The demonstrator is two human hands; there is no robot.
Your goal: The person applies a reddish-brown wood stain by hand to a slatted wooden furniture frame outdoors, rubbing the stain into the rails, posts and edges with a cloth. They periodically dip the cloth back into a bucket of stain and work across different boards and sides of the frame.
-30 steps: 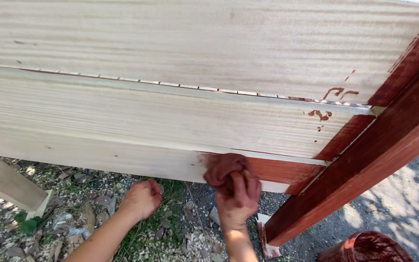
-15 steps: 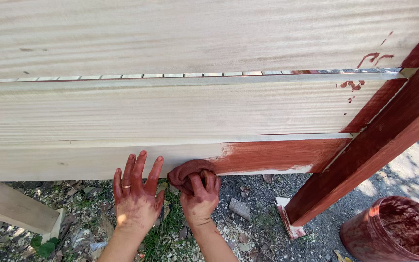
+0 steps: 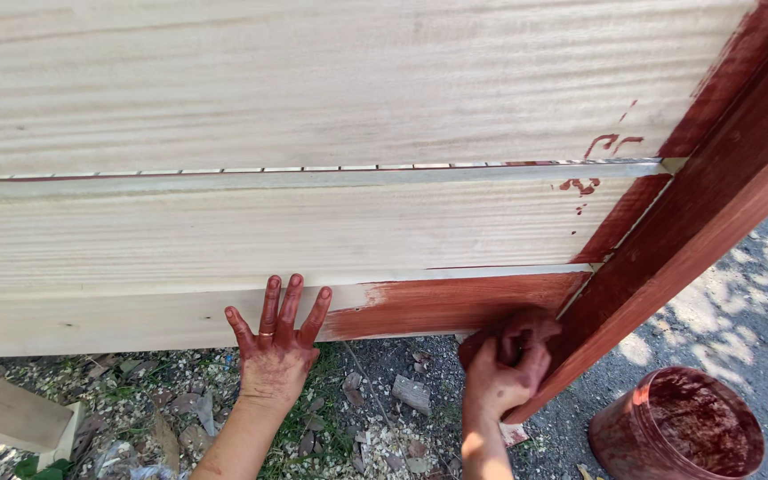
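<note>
Near the bottom centre of the frame, the left hand (image 3: 273,348) lies flat with fingers spread against the lowest board (image 3: 135,320), holding nothing. At lower right, the right hand (image 3: 501,378) has its fingers clenched around a stain-soaked rag (image 3: 513,327), pressed where that board meets the red-brown post (image 3: 713,204). Judging by colour, the post and a short right-hand stretch of the lowest board are stained; the wide panels (image 3: 313,89) above remain bare wood apart from a few drips. A bucket (image 3: 677,436) of stain stands on the ground at lower right.
</note>
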